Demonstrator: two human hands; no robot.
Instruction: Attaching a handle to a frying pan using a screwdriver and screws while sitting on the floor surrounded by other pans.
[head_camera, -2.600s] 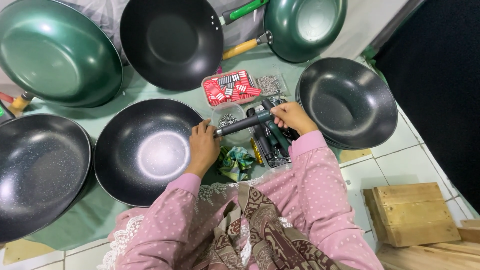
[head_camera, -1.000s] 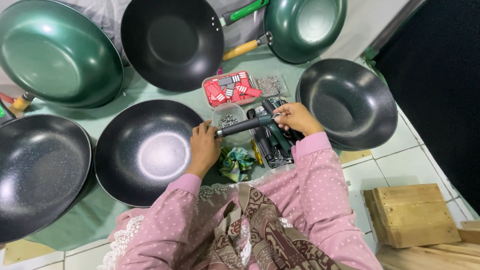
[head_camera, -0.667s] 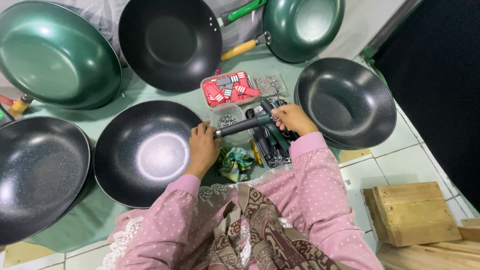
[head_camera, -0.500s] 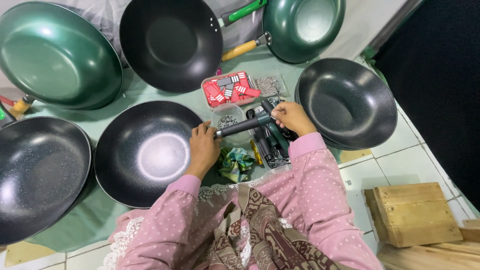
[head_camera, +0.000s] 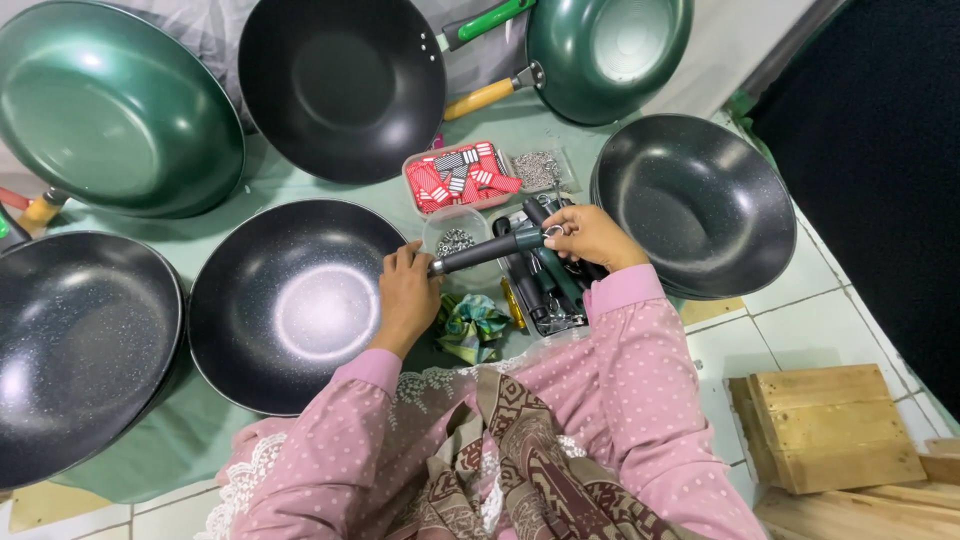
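Observation:
My left hand (head_camera: 408, 297) grips the rim of a speckled black wok (head_camera: 290, 303) where a dark pan handle (head_camera: 487, 252) meets it. My right hand (head_camera: 589, 235) is closed around the far end of that handle, holding it level above a small clear tub of metal screws (head_camera: 455, 238). Under my right hand lies a pile of more dark handles (head_camera: 545, 285). Both arms are in pink dotted sleeves.
A red-and-white parts tray (head_camera: 460, 176) and a bag of small hardware (head_camera: 537, 170) sit beyond. Several woks ring me: black (head_camera: 340, 85), (head_camera: 75, 350), (head_camera: 695, 200), green (head_camera: 105, 110), (head_camera: 610, 50). A crumpled cloth (head_camera: 472, 327) lies close; a wooden box (head_camera: 825, 425) stands right.
Both hands stay on the handle and wok rim; only slight shifts of the handle and camera show.

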